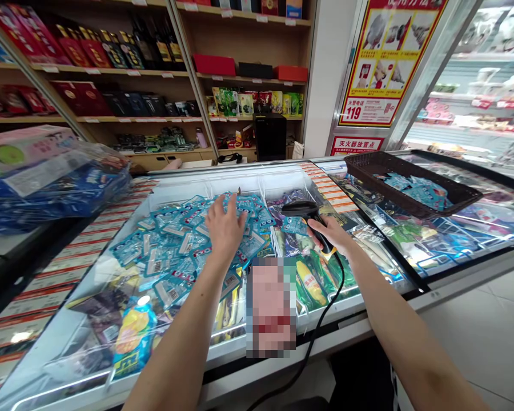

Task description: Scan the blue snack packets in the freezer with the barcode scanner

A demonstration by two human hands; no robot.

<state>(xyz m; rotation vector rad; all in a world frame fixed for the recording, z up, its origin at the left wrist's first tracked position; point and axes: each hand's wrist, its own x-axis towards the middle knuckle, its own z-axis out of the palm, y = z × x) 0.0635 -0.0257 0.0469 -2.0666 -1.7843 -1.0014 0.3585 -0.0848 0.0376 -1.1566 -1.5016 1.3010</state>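
My left hand (225, 225) reaches over a wide heap of small blue packets (188, 242) spread on the glass lid of a chest freezer (180, 181). Its fingers are spread, and nothing shows in its grasp; whether the fingertips touch the packets I cannot tell. My right hand (332, 235) is wrapped round the handle of a black barcode scanner (300, 209). The scanner's head points left, towards the heap. From its handle a black cable (321, 325) runs down past the freezer's front edge. A pixelated rectangular thing (270, 308) lies between my forearms.
A brown basket (415, 200) on the freezer's right part holds more blue packets (424, 191). Plastic-wrapped boxes (47, 171) stand at the left. Frozen packs, corn (310, 282) among them, show through the glass. Shelves (248, 77) of goods line the back.
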